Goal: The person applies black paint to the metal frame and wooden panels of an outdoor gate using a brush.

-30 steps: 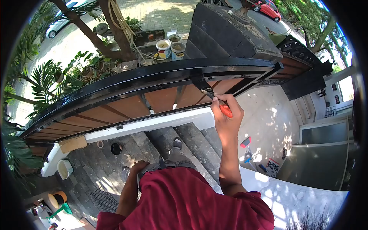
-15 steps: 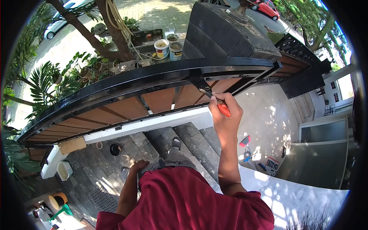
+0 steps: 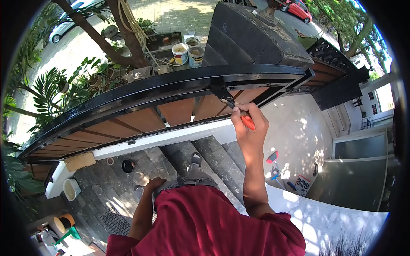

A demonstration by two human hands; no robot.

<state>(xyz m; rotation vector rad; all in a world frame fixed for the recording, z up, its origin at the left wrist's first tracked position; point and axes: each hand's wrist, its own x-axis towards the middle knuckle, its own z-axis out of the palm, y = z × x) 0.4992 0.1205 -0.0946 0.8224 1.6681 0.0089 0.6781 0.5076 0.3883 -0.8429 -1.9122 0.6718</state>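
My right hand (image 3: 251, 132) is closed around a paintbrush (image 3: 247, 122) with a red handle. The brush's dark, paint-covered bristles point up and left, against the underside of the black metal top rail (image 3: 171, 81) of a railing. Glossy black paint shows along this rail. Below it run brown panels (image 3: 177, 112) with dark bars between them. My left hand (image 3: 155, 183) lies on my bent knee, its fingers laid flat and nothing visible in it.
Paint buckets (image 3: 180, 53) stand beyond the railing, beside a dark stone pillar (image 3: 256, 34). Dark steps (image 3: 188, 153) lie beneath me, with a small black pot (image 3: 127, 166) on the tiles. A broom (image 3: 272, 157) and a number sign (image 3: 303, 183) are down at the right.
My right hand has shifted very slightly left with the paintbrush, its bristles still at the top rail. My left hand stays on the knee.
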